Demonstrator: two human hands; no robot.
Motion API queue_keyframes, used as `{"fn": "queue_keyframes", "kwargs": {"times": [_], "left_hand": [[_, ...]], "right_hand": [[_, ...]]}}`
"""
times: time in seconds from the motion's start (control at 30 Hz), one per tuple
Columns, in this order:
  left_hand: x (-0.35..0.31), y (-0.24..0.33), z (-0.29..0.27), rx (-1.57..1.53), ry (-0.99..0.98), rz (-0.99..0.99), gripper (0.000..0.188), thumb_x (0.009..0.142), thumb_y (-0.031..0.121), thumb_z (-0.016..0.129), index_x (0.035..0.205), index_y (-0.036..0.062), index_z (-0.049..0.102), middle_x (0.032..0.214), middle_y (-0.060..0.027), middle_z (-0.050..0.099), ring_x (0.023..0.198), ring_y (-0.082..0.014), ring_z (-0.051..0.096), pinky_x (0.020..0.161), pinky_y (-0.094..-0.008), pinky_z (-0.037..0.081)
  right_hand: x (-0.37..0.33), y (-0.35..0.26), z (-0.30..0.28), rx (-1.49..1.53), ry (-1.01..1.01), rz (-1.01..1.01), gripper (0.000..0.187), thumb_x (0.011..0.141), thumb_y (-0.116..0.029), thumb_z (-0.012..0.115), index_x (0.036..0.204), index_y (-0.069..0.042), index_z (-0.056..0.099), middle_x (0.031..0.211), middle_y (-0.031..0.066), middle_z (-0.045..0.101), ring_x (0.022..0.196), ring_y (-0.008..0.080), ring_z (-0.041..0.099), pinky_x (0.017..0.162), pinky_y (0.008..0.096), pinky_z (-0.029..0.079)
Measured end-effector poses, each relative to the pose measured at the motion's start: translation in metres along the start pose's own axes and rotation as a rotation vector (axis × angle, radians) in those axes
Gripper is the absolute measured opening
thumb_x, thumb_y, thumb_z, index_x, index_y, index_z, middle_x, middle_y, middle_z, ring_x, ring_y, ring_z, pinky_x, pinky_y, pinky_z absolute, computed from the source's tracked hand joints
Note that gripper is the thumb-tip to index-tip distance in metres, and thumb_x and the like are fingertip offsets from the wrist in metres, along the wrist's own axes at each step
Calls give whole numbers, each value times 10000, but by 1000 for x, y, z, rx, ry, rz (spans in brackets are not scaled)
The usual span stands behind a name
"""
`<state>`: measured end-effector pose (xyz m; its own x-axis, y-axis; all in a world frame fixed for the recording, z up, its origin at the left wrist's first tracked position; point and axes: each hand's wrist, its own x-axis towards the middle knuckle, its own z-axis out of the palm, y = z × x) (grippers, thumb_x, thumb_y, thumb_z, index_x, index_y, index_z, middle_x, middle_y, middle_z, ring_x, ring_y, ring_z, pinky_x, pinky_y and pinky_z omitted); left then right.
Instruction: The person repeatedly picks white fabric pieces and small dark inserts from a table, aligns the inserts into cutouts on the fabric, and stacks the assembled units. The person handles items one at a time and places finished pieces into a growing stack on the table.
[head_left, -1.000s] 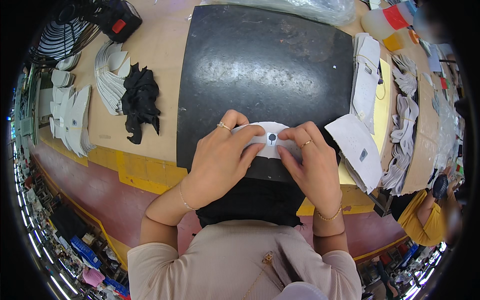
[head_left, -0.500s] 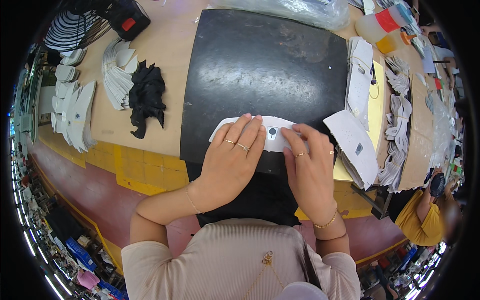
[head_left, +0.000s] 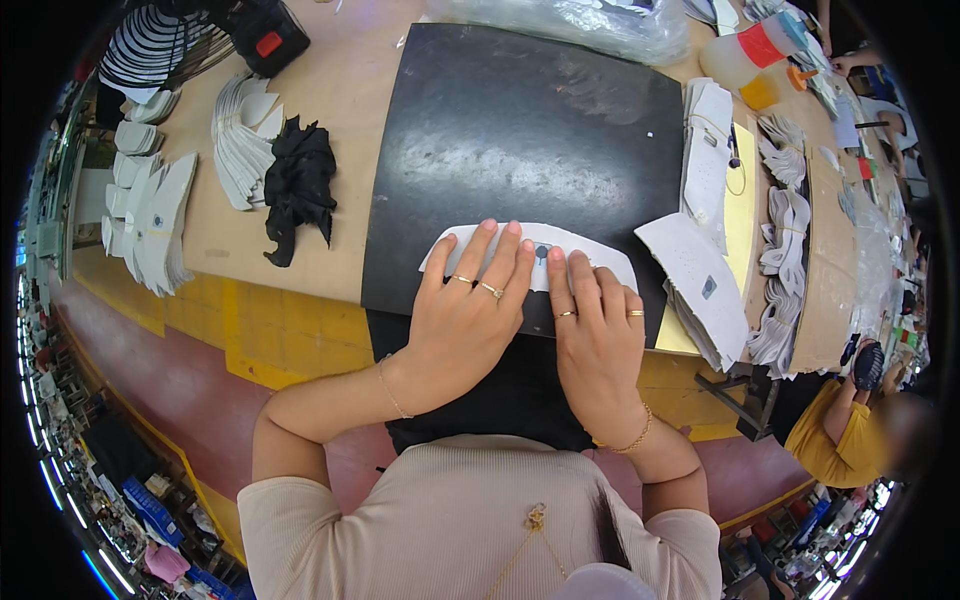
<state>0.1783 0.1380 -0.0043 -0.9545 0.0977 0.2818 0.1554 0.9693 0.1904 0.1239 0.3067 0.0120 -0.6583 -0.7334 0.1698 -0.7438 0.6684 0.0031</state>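
A curved white piece (head_left: 602, 257) with a small dark tree-shaped mark (head_left: 541, 253) lies at the near edge of a black board (head_left: 520, 130). My left hand (head_left: 465, 310) rests flat on the left part of the piece, fingers stretched out and slightly apart. On the right part, my right hand (head_left: 600, 335) presses down with straight fingers, its index fingertip beside the mark. Neither hand grips anything. The fingers cover much of the piece.
To the right lie a stack of marked white pieces (head_left: 690, 265), another white stack (head_left: 707, 150) and banded bundles (head_left: 787, 230). A bottle (head_left: 752, 50) stands at the far right. Leftward are a black cloth (head_left: 300, 185), more white pieces (head_left: 165, 225) and a fan (head_left: 160, 50).
My right hand has straightened its fingers, laid them flat on the white piece and come nearer the mark, partly covering it. My left hand stays in place. The view has shifted slightly.
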Motion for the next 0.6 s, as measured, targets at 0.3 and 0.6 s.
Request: {"fn": "queue_keyframes", "kwargs": {"times": [0.3, 0.6], "left_hand": [[-9, -5, -5, -148, -59, 67, 512, 836, 153, 725, 1328, 50, 626, 1484, -185, 514, 1379, -482, 460, 1113, -595, 395], [-7, 2, -1, -80, -63, 66, 456, 853, 171, 708, 1299, 88, 659, 1491, -172, 516, 1394, -487, 443, 1137, -588, 382]], "right_hand": [[22, 16, -7, 265, 15, 17, 550, 816, 16, 636, 1362, -47, 640, 1118, 107, 598, 992, 272, 583, 862, 387, 489], [26, 12, -3, 196, 51, -42, 499, 823, 7, 650, 1320, -40, 667, 1087, 105, 598, 955, 264, 584, 840, 385, 484]]}}
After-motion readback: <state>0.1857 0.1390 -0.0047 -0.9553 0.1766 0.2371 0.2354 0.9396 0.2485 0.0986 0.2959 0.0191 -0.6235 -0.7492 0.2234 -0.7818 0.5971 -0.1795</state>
